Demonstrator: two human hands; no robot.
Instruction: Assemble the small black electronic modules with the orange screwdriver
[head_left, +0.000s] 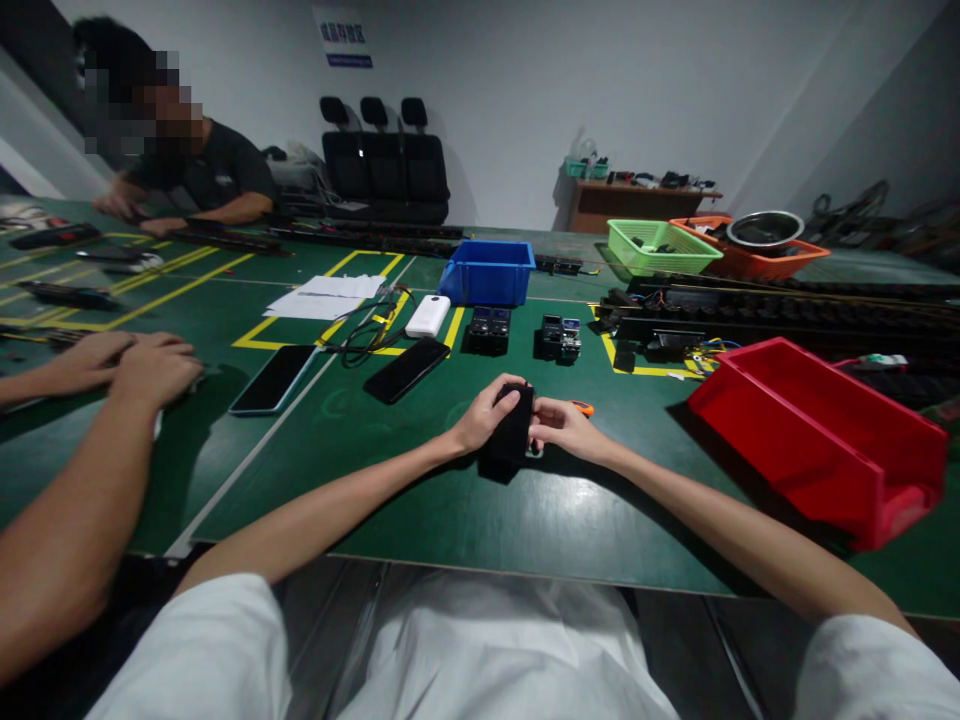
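Note:
My left hand (487,412) is wrapped round a black box-shaped part (514,428), held tilted just above the green table. At the part's right side, my right hand (564,428) has its fingers closed against the edge; a small metallic bit shows below the fingertips, too small to name. An orange-handled thing (583,408) lies behind my right hand, mostly hidden. Beyond my hands stand two small black electronic modules, a left one (489,330) and a right one (561,338) with bare metal showing. A black phone (407,370) lies to the left.
A red bin (817,440) stands at right, a blue bin (489,272) behind the modules. Long black assemblies (750,310) lie back right, near a green basket (660,247). A white power bank (428,316) and another phone (276,380) lie left, beside a co-worker's hands (154,370).

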